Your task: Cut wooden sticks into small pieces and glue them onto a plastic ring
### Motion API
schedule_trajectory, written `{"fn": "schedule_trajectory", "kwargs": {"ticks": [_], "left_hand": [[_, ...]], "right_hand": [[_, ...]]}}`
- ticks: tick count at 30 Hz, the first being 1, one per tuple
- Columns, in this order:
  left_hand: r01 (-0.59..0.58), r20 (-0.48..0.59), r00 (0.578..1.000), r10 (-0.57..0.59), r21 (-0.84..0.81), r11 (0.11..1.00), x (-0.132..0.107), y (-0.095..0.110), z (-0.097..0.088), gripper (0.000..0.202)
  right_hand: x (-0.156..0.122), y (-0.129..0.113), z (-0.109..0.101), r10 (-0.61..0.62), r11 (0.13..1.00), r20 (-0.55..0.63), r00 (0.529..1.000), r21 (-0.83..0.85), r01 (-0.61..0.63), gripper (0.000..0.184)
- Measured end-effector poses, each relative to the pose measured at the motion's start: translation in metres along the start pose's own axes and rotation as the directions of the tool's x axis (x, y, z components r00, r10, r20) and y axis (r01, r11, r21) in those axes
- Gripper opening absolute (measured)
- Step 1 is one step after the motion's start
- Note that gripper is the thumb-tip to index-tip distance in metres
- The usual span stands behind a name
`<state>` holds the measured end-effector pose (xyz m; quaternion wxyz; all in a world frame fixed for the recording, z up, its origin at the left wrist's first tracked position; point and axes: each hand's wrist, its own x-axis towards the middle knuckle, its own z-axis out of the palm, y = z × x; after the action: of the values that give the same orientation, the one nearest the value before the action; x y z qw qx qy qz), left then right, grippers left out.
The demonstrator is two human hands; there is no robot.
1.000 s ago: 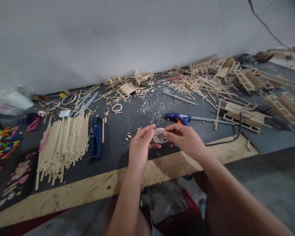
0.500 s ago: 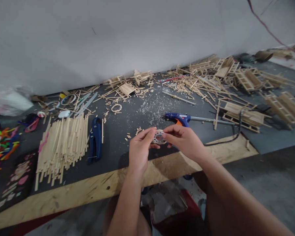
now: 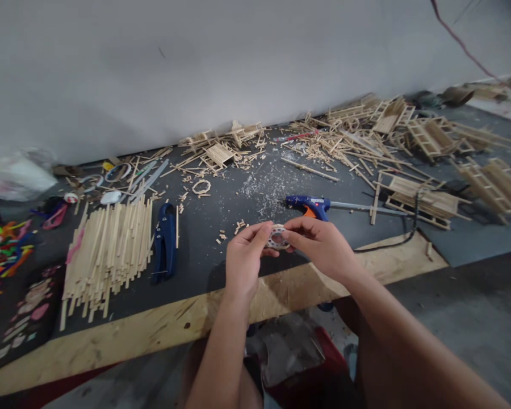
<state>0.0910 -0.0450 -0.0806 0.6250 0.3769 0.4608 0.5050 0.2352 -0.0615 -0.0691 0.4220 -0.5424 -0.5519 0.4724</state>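
Note:
Both hands hold a small round wheel made of short wooden pieces just above the near part of the dark table mat. My left hand pinches its left rim with thumb and fingers. My right hand pinches its right rim. A blue and orange glue gun lies on the mat directly behind my right hand, its black cord running off to the right.
A stack of thin wooden sticks and a blue cutter lie to the left. Wooden ladder-like frames and scattered stick offcuts cover the back right. Coloured pipe cleaners sit far left. A plywood edge fronts the table.
The wheel and both hands have shifted very slightly; the grip on it looks the same. Nothing else has moved.

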Motion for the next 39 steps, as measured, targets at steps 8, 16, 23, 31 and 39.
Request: {"fn": "schedule_trajectory", "kwargs": {"ticks": [8, 16, 23, 31, 39], "left_hand": [[0.000, 0.001, 1.000, 0.000, 0.004, 1.000, 0.0005, -0.0015, -0.0004, 0.022], [0.007, 0.011, 1.000, -0.007, 0.003, 1.000, 0.0007, -0.0017, -0.0008, 0.022], [0.010, 0.008, 1.000, -0.010, 0.012, 1.000, 0.0005, -0.0018, -0.0006, 0.023], [-0.002, 0.012, 1.000, 0.002, 0.008, 1.000, -0.0007, -0.0031, -0.0010, 0.022], [-0.018, -0.018, 1.000, 0.018, -0.006, 1.000, 0.0000, -0.0027, -0.0010, 0.022]], "right_hand": [[-0.0014, -0.0025, -0.0002, -0.010, 0.999, -0.017, 1.000, -0.049, 0.009, 0.016], [-0.0009, -0.0024, 0.0005, -0.010, 0.999, -0.020, 1.000, -0.051, 0.009, 0.017], [-0.0018, -0.0023, 0.0008, -0.015, 0.997, -0.034, 0.999, -0.073, 0.012, 0.018], [-0.0011, -0.0013, 0.0015, -0.020, 0.999, -0.036, 0.999, -0.048, 0.018, 0.018], [0.0028, 0.0034, 0.0009, 0.023, 0.996, 0.019, 1.000, 0.082, -0.024, 0.021]]}}
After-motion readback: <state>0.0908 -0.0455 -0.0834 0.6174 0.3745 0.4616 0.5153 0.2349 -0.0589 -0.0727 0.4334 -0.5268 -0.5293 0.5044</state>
